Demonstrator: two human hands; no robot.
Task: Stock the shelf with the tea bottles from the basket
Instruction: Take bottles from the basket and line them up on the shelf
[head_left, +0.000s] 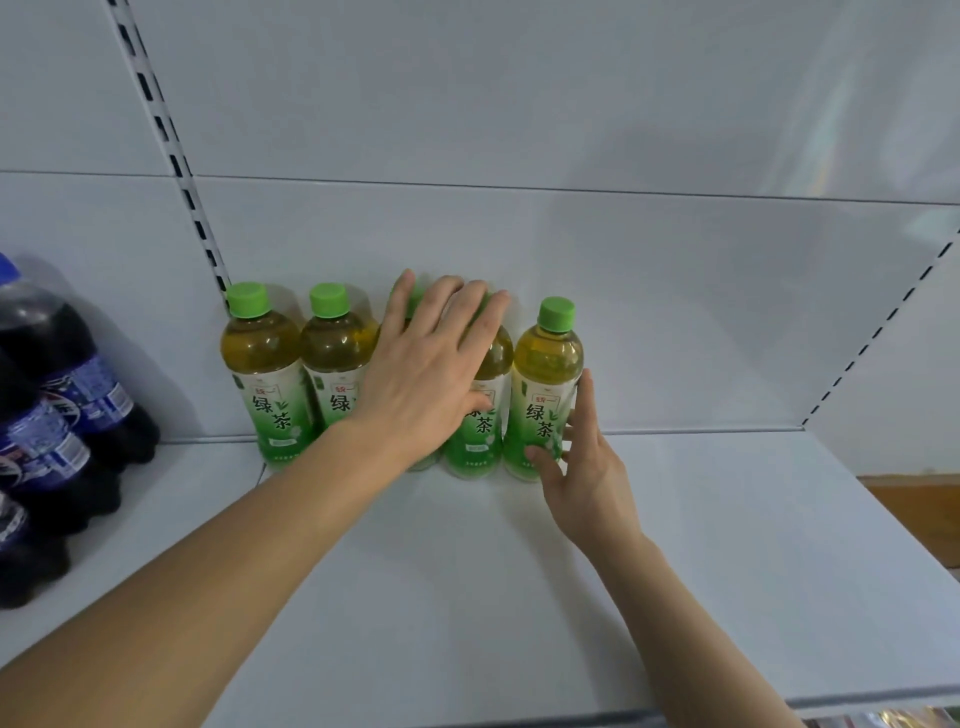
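Five green tea bottles (545, 384) stand in row at back edge of shelf (519, 597). My left hand (431, 364) flat, fingers spread, holding nothing. My right hand (582, 467) open beside last bottle. Bottles look full, heavy, smooth plastic; grab middle.

Shining soft and even from above, casting pale shadows on the back panel (675, 291) behind the tea bottles (545, 384). Bending straight lines at the edges. Blurring slightly the cola bottles (57, 395) at left.
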